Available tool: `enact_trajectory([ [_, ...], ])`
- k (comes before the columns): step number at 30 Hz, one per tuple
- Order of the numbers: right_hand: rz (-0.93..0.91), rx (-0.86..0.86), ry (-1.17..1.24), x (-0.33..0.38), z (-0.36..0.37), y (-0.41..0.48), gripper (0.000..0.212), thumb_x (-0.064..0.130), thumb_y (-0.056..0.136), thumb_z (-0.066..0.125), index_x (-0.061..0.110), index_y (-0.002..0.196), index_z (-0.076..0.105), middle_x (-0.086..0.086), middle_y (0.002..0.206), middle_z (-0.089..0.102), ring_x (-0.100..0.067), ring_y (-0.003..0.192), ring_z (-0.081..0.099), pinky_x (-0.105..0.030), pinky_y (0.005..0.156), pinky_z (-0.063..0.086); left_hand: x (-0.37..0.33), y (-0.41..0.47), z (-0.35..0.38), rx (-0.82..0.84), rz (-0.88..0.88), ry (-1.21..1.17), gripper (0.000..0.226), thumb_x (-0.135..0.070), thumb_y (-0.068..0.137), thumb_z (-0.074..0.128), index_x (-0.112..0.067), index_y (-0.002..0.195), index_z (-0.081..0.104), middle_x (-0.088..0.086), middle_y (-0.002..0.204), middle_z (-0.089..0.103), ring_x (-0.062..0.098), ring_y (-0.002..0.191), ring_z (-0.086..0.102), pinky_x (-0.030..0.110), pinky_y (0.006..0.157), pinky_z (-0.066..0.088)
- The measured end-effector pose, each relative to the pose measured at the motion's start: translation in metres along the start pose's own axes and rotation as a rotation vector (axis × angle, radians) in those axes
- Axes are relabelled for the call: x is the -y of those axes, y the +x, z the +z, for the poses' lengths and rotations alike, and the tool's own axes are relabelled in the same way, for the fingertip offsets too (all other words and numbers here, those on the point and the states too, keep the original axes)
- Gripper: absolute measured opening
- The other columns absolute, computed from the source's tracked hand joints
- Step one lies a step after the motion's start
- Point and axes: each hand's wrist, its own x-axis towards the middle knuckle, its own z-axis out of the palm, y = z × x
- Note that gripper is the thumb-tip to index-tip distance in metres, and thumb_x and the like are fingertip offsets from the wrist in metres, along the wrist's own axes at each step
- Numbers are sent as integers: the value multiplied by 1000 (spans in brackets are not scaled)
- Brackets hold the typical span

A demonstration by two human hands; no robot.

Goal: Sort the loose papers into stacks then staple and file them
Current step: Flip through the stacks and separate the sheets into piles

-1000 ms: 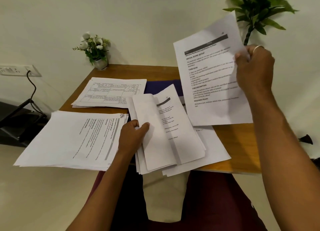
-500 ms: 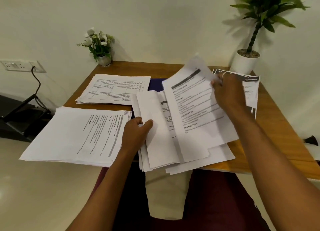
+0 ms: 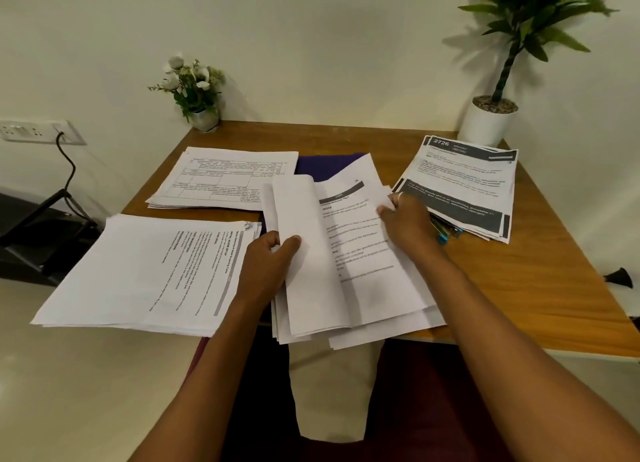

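**Lifted sheet is coming back down as the sorting is carrying on**

A person at a wooden desk point(image 3: 519, 281) is working through loose papers. A second ago the right grip point(image 3: 410, 226) was holding a printed sheet high in the air, and that sheet is no longer aloft. A top sheet point(image 3: 360, 239) with the same dark header bar is now lying on the open side of the middle pile point(image 3: 381, 326), at the desk's near edge. It is looking as though the page was read and laid back rather than dealt out to a stack, though the match is only a judgement.

The right grip is closing narrowly on the top sheet's right edge, with the thumb on the print and the fingers curling at the margin. The left grip point(image 3: 266, 264) is staying where it was, thumb in front and fingers behind the turned-back leaves point(image 3: 304, 253), holding them up like an open book.

Three stacks are lying round the pile: the left stack point(image 3: 145, 271) overhanging the desk, the far stack point(image 3: 225, 181) of ruled forms, and the right stack point(image 3: 464, 184) with dark bands. A blue-tipped tool point(image 3: 446, 234), probably the stapler, is lying untouched just beside the right wrist, and a purple folder point(image 3: 329, 163) is showing behind the pile. Sorting is looking well along, while stapling and filing are not yet begun.
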Motion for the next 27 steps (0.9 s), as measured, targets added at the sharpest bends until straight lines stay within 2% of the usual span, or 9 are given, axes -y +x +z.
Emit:
enact_trajectory([
  [2,10,31,-24,2,14,-6,35,22,104,55,9,137,59,-5,139,61,-26,129,57,-18,90,45,0,0,0,6,-8,-6,42,-34,95,68,7,90,62,18,81,67,18,67,59,34,63,46],
  [3,18,36,-19,2,22,-8,39,23,104,55,9,140,55,-6,143,58,-27,133,54,-26,99,45,-1,0,0,8,-10,-4,41,-33,95,68,7,90,62,13,77,67,16,65,59,31,62,46],
  [5,47,12,23,1,33,-9,38,24,105,54,11,141,55,-5,144,57,-28,133,55,-35,104,46,-2,-1,1,7,-10,-9,38,-30,96,68,7,89,63,6,75,66,13,64,59,28,61,45],
  [9,87,-14,30,-1,43,-12,37,23,105,52,13,141,53,-4,146,56,-28,131,57,-37,102,50,-1,0,3,-6,-18,-9,36,-29,96,68,5,85,63,-1,70,65,8,61,58,24,59,45],
  [13,-12,-52,-6,-8,34,-6,28,26,103,56,20,130,59,0,135,63,-22,122,62,-22,82,50,-1,-2,3,-6,-5,30,40,-30,94,69,6,80,58,2,65,60,6,54,51,23,55,41],
  [16,-62,-164,-180,-20,16,-3,29,32,99,61,23,127,63,-1,133,62,-23,123,58,-37,92,53,0,-2,1,2,14,44,45,-37,89,69,6,83,60,19,79,65,13,62,54,29,59,42],
  [18,-28,-213,-264,-30,3,-1,33,30,96,63,20,128,64,-5,135,60,-27,126,54,-43,100,50,0,-2,0,7,25,51,51,-43,84,67,8,83,58,21,75,60,16,63,51,32,61,41],
  [24,22,-123,-171,-48,-15,2,44,23,91,73,14,133,60,-4,132,65,-25,121,62,-33,90,54,-2,-2,1,3,42,86,56,-46,80,65,9,84,57,26,82,61,18,64,51,34,61,41],
  [27,17,-161,-117,-45,-17,2,49,19,89,78,13,133,59,-7,133,64,-26,120,63,-31,87,53,-2,-3,1,6,32,91,57,-46,81,66,9,82,54,17,69,54,16,60,47,33,59,37],
])
